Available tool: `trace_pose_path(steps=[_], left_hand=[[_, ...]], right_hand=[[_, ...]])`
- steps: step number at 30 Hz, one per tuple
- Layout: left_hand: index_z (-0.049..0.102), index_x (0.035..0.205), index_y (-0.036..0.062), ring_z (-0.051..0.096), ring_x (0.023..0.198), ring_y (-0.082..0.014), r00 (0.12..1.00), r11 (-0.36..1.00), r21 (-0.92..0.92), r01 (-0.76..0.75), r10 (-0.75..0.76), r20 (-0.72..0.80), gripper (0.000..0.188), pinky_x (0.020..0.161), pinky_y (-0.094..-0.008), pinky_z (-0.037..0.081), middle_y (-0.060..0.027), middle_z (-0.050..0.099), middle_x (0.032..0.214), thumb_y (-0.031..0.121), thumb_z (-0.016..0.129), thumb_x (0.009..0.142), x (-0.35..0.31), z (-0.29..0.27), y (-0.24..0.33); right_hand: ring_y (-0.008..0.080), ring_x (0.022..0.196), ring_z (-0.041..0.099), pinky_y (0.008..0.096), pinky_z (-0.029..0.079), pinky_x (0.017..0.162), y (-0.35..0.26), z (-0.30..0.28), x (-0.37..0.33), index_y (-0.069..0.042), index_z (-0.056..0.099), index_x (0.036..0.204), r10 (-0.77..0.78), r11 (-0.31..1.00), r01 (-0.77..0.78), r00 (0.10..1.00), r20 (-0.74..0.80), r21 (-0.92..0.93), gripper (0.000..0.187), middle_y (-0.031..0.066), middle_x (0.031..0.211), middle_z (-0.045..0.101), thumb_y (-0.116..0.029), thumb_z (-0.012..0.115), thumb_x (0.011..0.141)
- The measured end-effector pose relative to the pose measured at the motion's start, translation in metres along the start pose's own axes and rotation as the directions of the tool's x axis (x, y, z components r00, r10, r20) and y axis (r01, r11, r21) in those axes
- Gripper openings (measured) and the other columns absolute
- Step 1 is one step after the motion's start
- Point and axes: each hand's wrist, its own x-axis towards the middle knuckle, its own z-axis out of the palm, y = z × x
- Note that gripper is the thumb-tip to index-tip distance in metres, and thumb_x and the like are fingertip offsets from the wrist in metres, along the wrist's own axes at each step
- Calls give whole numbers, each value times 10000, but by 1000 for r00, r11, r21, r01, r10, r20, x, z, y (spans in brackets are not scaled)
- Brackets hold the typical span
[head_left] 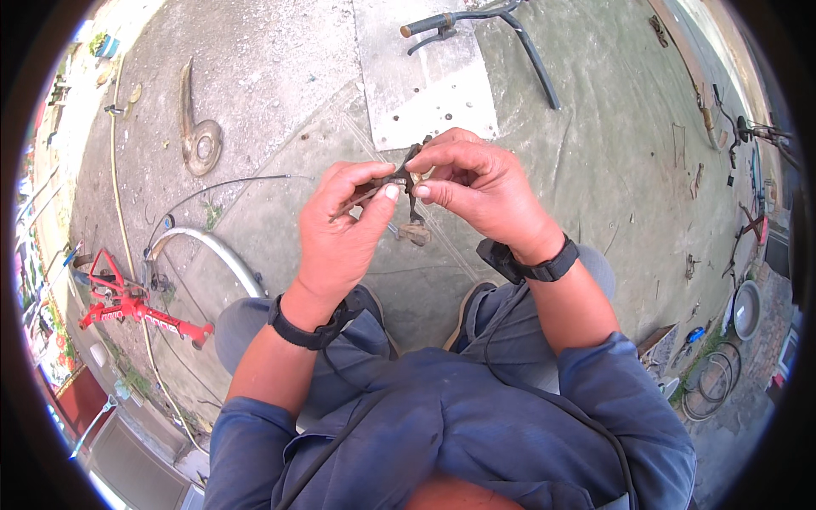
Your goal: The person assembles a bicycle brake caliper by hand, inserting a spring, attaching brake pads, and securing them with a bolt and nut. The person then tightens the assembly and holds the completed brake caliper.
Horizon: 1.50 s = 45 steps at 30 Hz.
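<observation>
Between both hands, above the ground, is a dark, dirty, jointed metal part that looks like a bicycle brake caliper (413, 208). A brownish block hangs at its lower end. My left hand (344, 208) pinches its left side between thumb and fingers. A thin rod (354, 204) slants out from under those fingers; its far end is hidden. My right hand (472, 178) is closed, with thumb and index finger at the upper right of the caliper. The fingers cover much of the part's middle.
A metal plate (408, 76) lies ahead, with small parts on it and handlebars (531, 55) beyond its right side. To the left are a red bicycle frame (127, 306), a curved silvery fender (212, 242) and a cable (229, 180). A basin (747, 310) is at right.
</observation>
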Motion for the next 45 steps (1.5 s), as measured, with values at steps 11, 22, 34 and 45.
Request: trace_pose_path(steps=[11,22,34,45], left_hand=[[648,1130,-3,616,934,-117,999,1000,-27,4,-3,43,228,828,-246,501,-50,594,1022,-14,658,903,-5,7,-6],[648,1148,2,610,931,-108,998,1000,-6,14,-13,65,231,828,-245,496,-45,601,1024,13,657,917,-5,9,-5],[623,1181,-21,629,1019,-142,992,991,-85,100,-93,86,260,895,-266,507,-60,599,1057,45,659,933,-6,9,-5],[593,1236,-10,621,1055,-135,971,959,-171,228,-210,118,312,904,-264,501,-70,642,1148,62,658,939,-6,11,0]], right_hand=[[53,764,622,193,470,624,4,2,-7,-62,708,1047,-116,986,116,993,14,-122,248,19,998,626,5,766,815],[72,768,623,209,474,623,2,-4,-12,-66,709,1057,-108,986,110,994,26,-124,244,27,1002,652,-3,753,826],[156,812,627,265,497,662,3,-4,-9,-74,725,1037,-255,902,254,966,44,-350,253,55,951,658,27,740,805],[165,823,633,276,508,671,5,-4,-4,-89,733,1019,-248,879,245,968,46,-408,252,55,922,653,15,748,791]])
